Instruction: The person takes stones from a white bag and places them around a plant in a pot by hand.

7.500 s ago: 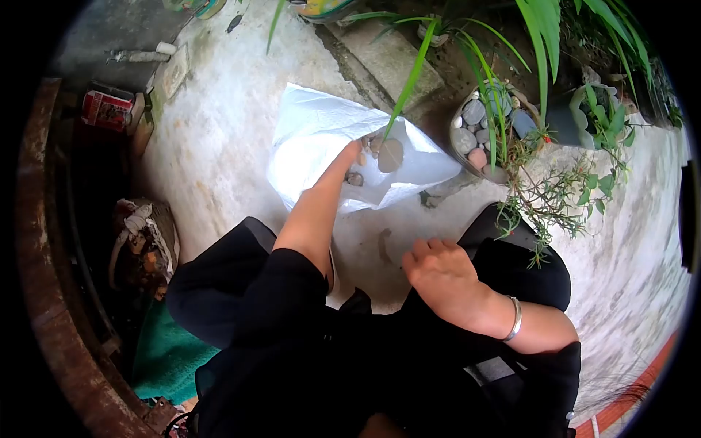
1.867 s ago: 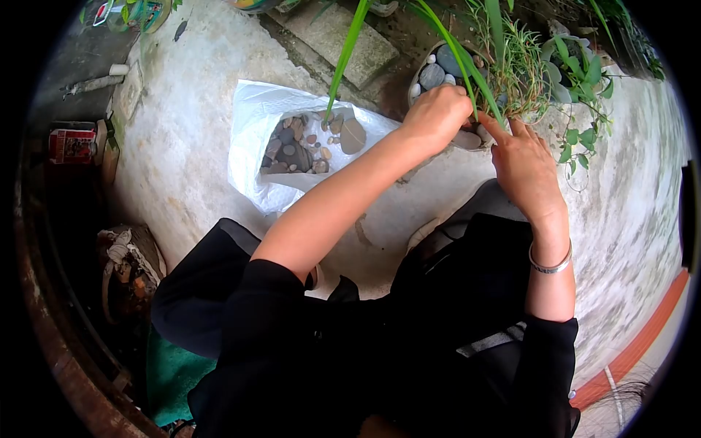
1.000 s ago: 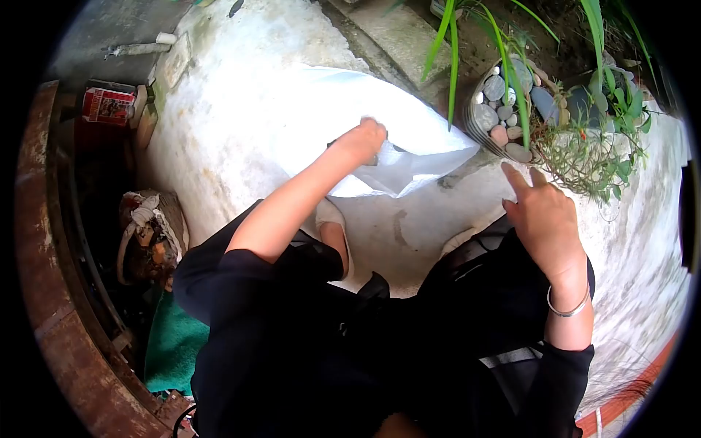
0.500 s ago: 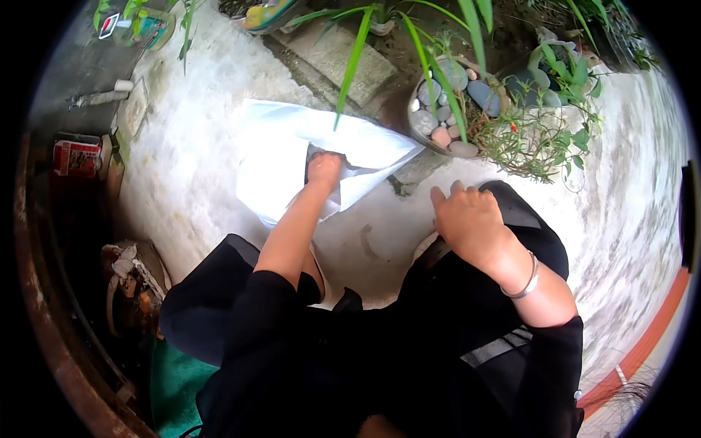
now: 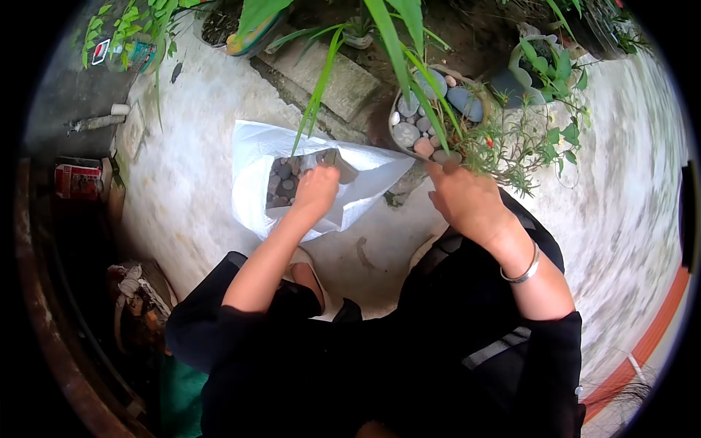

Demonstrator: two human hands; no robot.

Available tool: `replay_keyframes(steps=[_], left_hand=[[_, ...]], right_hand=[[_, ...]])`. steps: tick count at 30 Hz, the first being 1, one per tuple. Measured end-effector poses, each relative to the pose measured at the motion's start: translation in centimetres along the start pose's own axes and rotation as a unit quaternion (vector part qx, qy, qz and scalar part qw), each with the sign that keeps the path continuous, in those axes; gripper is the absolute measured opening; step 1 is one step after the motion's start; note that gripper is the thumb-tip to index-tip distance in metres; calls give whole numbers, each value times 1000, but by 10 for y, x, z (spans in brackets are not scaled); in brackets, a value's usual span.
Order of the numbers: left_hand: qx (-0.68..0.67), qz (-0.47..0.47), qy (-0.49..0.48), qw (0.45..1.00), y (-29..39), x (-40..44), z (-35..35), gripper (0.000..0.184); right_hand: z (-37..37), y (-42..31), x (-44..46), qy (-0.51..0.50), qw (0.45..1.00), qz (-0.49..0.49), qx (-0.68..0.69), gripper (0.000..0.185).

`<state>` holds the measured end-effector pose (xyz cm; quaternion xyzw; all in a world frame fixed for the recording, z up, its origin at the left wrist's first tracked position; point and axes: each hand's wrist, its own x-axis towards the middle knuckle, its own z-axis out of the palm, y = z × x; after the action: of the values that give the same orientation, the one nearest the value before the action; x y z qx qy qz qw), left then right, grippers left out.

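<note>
My left hand [image 5: 317, 191] is inside the mouth of a white bag [image 5: 252, 175] on the concrete floor, its fingers curled together beside a large flat brown stone [image 5: 343, 168]. Whether the fingers grip that stone or something smaller is hidden. Several grey stones [image 5: 282, 180] lie in the bag, left of the hand. My right hand [image 5: 467, 198], with a silver bracelet at the wrist, has its fingers apart near the front rim of a round pot [image 5: 400, 147]. Grey, white and pink stones [image 5: 407, 134] fill part of this pot.
Long green leaves [image 5: 321, 84] hang over the bag and pot. A trailing plant [image 5: 511, 157] spills to the right. Behind lie a concrete slab [image 5: 328, 77] and a grey pot [image 5: 511, 84]. At the left are a red box [image 5: 77, 180] and a pipe [image 5: 98, 122].
Both hands were at the pot 1.9 seconds ago; my left hand has since gone to the bag. In the last half second the bag's mouth has come to show more stones, and my right hand has neared the pot.
</note>
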<state>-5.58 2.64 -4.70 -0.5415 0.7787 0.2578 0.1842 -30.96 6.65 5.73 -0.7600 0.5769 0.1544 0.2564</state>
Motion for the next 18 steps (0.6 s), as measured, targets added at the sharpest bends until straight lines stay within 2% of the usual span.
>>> replay_keyframes(steps=[2,4,5,7,8,9,10,12,14,16,18], left_hand=[[-74,87,54,992,10,-20,-25,15],[-128,154,61,978,24,-34,-61,20],[-127,153,62,978,31,-38,-75,20],[-345,146,78,924,46,-38,-93,22],[-344,145,79,924,51,-33,-95,22],[-411,126,79,899,57,-25,-97,22],[-477,106,79,869,64,-17,-97,21],[-481,119,106,862,78,0,-93,18],[-484,129,135,855,91,18,-85,16],[-435,186,225,852,103,36,-74,14],[-401,200,257,856,112,52,-62,14]], right_hand=[[1,0,5,61,997,-19,38,41],[-1,-1,7,101,993,-29,50,40],[-2,-1,8,141,987,-38,60,40],[-4,2,9,155,986,-33,52,41],[-5,4,8,169,984,-26,41,42],[-7,5,7,169,984,-27,41,42],[-10,5,5,149,988,18,33,43],[-15,8,4,119,989,85,28,43],[-15,13,1,141,986,83,12,42],[-16,16,-2,162,983,82,12,42],[-15,17,-4,170,983,73,14,41]])
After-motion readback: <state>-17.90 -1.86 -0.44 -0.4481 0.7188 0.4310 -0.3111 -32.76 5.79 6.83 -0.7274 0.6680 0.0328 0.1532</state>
